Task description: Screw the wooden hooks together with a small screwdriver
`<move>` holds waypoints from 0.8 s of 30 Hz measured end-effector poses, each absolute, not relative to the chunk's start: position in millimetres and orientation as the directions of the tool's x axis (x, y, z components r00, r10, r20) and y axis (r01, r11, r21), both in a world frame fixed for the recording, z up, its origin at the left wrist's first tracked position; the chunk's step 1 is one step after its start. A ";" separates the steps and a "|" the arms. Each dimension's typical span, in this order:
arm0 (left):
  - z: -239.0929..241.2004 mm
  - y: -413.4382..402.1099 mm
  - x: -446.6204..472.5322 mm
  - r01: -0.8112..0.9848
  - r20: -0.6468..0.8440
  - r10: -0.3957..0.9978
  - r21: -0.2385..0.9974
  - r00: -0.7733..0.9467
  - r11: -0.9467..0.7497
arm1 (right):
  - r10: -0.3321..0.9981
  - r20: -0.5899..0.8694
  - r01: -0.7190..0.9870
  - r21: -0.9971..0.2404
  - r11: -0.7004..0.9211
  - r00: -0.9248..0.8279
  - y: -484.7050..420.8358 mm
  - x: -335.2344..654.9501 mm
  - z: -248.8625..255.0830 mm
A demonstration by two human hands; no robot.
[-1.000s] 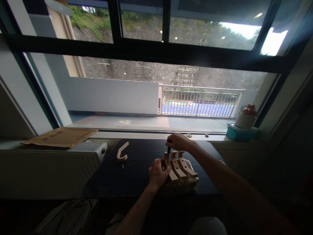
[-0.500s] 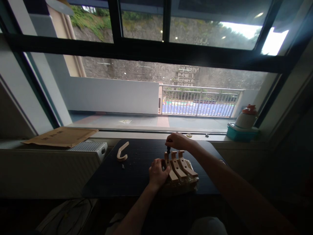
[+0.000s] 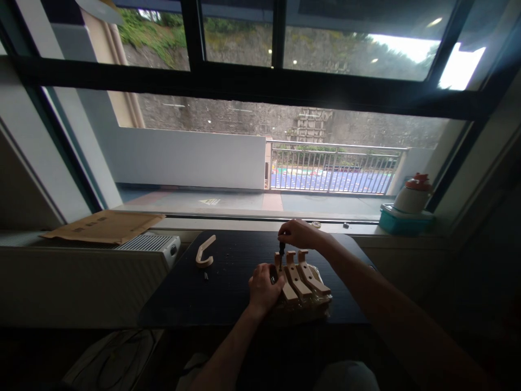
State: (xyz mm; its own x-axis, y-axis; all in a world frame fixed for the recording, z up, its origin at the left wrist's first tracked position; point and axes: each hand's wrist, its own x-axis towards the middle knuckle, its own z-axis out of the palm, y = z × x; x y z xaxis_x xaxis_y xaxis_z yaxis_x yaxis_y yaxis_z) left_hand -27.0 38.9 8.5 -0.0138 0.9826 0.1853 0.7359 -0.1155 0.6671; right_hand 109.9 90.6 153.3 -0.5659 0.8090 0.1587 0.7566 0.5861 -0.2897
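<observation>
My right hand (image 3: 299,234) grips a dark screwdriver (image 3: 281,251) from above, its shaft upright and its tip down at the leftmost wooden hook (image 3: 288,292). Around that hook's left side my left hand (image 3: 264,285) is closed, thumb pressed on the wood. A middle wooden hook (image 3: 298,283) and a right wooden hook (image 3: 312,279), both with dark holes, lie parallel beside it. Under them is a block in clear plastic wrap (image 3: 321,309). Another wooden hook (image 3: 204,262) lies apart on the left of the dark table (image 3: 228,304), with small screws (image 3: 206,276) near it.
A radiator (image 3: 101,282) with a brown envelope (image 3: 106,225) on top stands left of the table. On the sill at right sit a teal box (image 3: 402,220) and a white bottle with a red top (image 3: 413,195). A tape roll (image 3: 316,224) lies behind my right hand.
Both hands, the screwdriver and the hooks keep nearly the same places. The whole view has shifted very slightly.
</observation>
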 end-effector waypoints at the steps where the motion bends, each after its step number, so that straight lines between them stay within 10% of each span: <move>1: 8.7 38.8 -26.9 0.736 0.186 0.982 0.667 -0.015 -0.115 | 0.817 0.163 0.766 -0.288 0.575 -0.553 91.2 109.2 152.5; 24: 11.6 36.7 -27.0 0.736 0.178 0.984 0.668 -0.015 -0.110 | 0.836 0.124 0.774 -0.325 0.543 -0.535 91.8 110.3 150.4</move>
